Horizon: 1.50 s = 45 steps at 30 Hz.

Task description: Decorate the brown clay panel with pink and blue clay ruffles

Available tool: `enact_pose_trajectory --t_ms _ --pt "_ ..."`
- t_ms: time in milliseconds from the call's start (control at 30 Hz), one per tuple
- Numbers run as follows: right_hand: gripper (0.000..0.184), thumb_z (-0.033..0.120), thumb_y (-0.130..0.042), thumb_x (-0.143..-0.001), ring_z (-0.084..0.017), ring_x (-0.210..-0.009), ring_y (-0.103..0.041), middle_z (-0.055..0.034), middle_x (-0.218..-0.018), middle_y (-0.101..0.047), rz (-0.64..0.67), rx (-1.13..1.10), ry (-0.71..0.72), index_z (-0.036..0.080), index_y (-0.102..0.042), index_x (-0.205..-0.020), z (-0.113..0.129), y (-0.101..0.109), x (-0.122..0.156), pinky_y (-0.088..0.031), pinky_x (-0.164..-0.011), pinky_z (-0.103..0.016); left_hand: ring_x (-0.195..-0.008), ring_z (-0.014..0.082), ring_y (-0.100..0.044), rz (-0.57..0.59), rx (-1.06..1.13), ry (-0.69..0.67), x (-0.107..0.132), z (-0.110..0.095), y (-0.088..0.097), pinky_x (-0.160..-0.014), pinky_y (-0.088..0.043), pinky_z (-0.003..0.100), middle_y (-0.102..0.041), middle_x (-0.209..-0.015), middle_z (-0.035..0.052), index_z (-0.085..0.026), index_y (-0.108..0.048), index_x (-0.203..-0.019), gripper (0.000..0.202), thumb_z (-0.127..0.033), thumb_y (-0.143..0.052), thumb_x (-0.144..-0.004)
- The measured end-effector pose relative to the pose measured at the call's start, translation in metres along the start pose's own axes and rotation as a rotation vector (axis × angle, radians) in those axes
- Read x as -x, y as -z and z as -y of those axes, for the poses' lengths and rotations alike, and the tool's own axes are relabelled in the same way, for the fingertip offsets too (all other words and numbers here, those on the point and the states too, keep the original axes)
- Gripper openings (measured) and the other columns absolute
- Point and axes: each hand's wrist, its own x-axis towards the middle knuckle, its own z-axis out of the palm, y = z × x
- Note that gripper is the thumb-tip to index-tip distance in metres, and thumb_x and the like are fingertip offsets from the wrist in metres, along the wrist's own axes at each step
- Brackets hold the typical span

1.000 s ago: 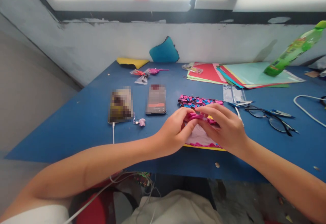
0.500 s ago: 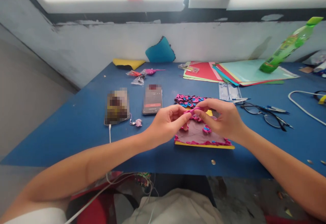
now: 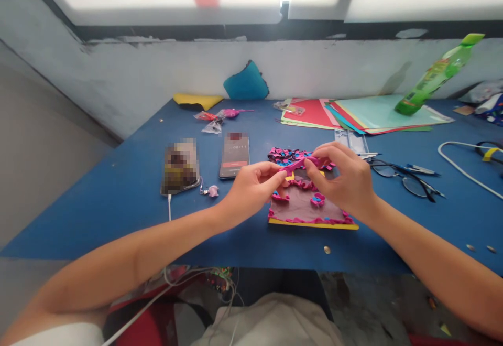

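A strip of pink modelling clay (image 3: pixel 294 166) stretches between my two hands, slightly tilted with its right end higher. My left hand (image 3: pixel 254 190) pinches the left end between thumb and fingers. The right end is in the pinch of my right hand (image 3: pixel 346 177), its thumb underneath. Just below them on the table lies a flat yellow-edged board (image 3: pixel 298 211), covered in brownish clay. Pink and blue clay bits crowd its far side, and a small pink-and-blue flower (image 3: pixel 317 199) sits nearer its middle. My hands hide part of the board.
Left of the board lie a phone (image 3: pixel 234 156), a second device (image 3: pixel 179 168) on a white cable and a small pink charm (image 3: pixel 212 191). Eyeglasses (image 3: pixel 412 181) and pens are on the right. Behind are coloured sheets (image 3: pixel 377 111), with a green bottle (image 3: pixel 436 76) leaning over them.
My hands have moved apart, the right one rightward and up. The pink clay between them is now drawn out into a longer strip. The view has shifted slightly.
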Motion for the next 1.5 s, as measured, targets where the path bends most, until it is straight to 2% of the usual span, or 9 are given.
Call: enact_pose_trajectory --t_ms 133,267,367,533,767,900,1067,1233,1500 --pt "0.006 0.018 -0.059 -0.084 -0.014 -0.071 -0.061 -0.0059 -0.079 -0.063 0.052 -0.13 0.094 0.018 -0.055 -0.079 0.009 0.001 0.001 -0.05 -0.064 -0.025 -0.046 0.0074 -0.051 -0.061 -0.052 0.002 0.0 0.0 0.001 -0.04 -0.037 0.018 -0.063 -0.059 0.0 -0.012 -0.066 -0.077 0.017 -0.028 -0.061 -0.08" --pt "0.002 0.018 -0.058 -0.086 -0.013 -0.069 -0.062 -0.0047 -0.079 -0.065 0.133 -0.247 0.127 0.019 -0.06 -0.086 0.011 -0.003 0.005 -0.05 -0.065 -0.023 -0.05 0.0089 -0.055 -0.041 -0.092 -0.023 -0.001 0.001 0.003 -0.045 -0.041 0.018 -0.065 -0.061 0.0013 -0.011 -0.068 -0.081 0.021 -0.03 -0.058 -0.082" --pt "0.006 0.021 -0.056 -0.089 -0.012 -0.064 -0.062 -0.003 -0.074 -0.067 0.188 -0.173 0.092 0.019 -0.061 -0.087 0.007 -0.007 0.009 -0.048 -0.06 -0.022 -0.058 0.0123 -0.06 0.026 -0.126 -0.078 -0.002 0.005 0.004 -0.049 -0.045 0.02 -0.067 -0.067 0.0035 -0.012 -0.069 -0.088 0.028 -0.035 -0.053 -0.084" --pt "0.01 0.025 -0.056 -0.087 -0.012 -0.058 -0.064 -0.0026 -0.073 -0.07 0.128 -0.059 0.061 0.019 -0.06 -0.094 0.005 -0.008 0.013 -0.047 -0.055 -0.022 -0.072 0.0165 -0.065 0.04 -0.271 -0.226 0.0 0.011 0.003 -0.059 -0.051 0.024 -0.069 -0.083 0.006 -0.014 -0.063 -0.099 0.03 -0.038 -0.06 -0.081" --pt "0.012 0.025 -0.055 -0.088 -0.013 -0.061 -0.065 -0.0047 -0.075 -0.072 0.191 -0.142 0.161 0.015 -0.061 -0.093 0.014 -0.004 0.01 -0.048 -0.057 -0.023 -0.06 0.0118 -0.061 0.047 -0.297 -0.282 0.0 0.012 0.004 -0.056 -0.048 0.02 -0.065 -0.068 0.0019 -0.014 -0.062 -0.079 0.018 -0.029 -0.054 -0.085" --pt "0.007 0.018 -0.053 -0.088 -0.011 -0.06 -0.064 -0.0034 -0.074 -0.071 0.196 -0.232 0.117 0.016 -0.06 -0.09 0.021 0.0 0.008 -0.048 -0.057 -0.02 -0.046 0.0079 -0.049 0.049 -0.374 -0.317 0.001 0.008 0.005 -0.046 -0.039 0.018 -0.054 -0.051 -0.0028 -0.016 -0.053 -0.066 0.021 -0.024 -0.05 -0.085" --pt "0.008 0.016 -0.053 -0.085 -0.009 -0.054 -0.061 0.0003 -0.065 -0.067 0.169 -0.202 0.03 0.018 -0.058 -0.079 0.021 0.0 0.005 -0.045 -0.053 -0.018 -0.044 0.0066 -0.044 0.058 -0.355 -0.287 0.001 0.004 0.005 -0.042 -0.034 0.017 -0.05 -0.05 -0.004 -0.017 -0.049 -0.065 0.024 -0.027 -0.05 -0.086" --pt "0.012 0.017 -0.051 -0.079 -0.008 -0.046 -0.054 0.0027 -0.054 -0.06 0.148 -0.121 -0.058 0.018 -0.055 -0.068 0.014 -0.002 0.003 -0.04 -0.048 -0.018 -0.047 0.0074 -0.049 0.099 -0.236 -0.222 0.0 0.001 0.005 -0.046 -0.04 0.017 -0.052 -0.054 -0.0031 -0.017 -0.049 -0.066 0.023 -0.028 -0.051 -0.086" --pt "0.009 0.021 -0.052 -0.076 -0.009 -0.047 -0.054 0.0019 -0.055 -0.061 0.101 0.012 -0.146 0.018 -0.058 -0.07 0.005 -0.003 0.002 -0.039 -0.047 -0.019 -0.054 0.0087 -0.055 0.116 -0.15 -0.159 0.002 0.0 0.003 -0.052 -0.046 0.019 -0.055 -0.059 -0.0021 -0.015 -0.054 -0.072 0.02 -0.031 -0.057 -0.084"
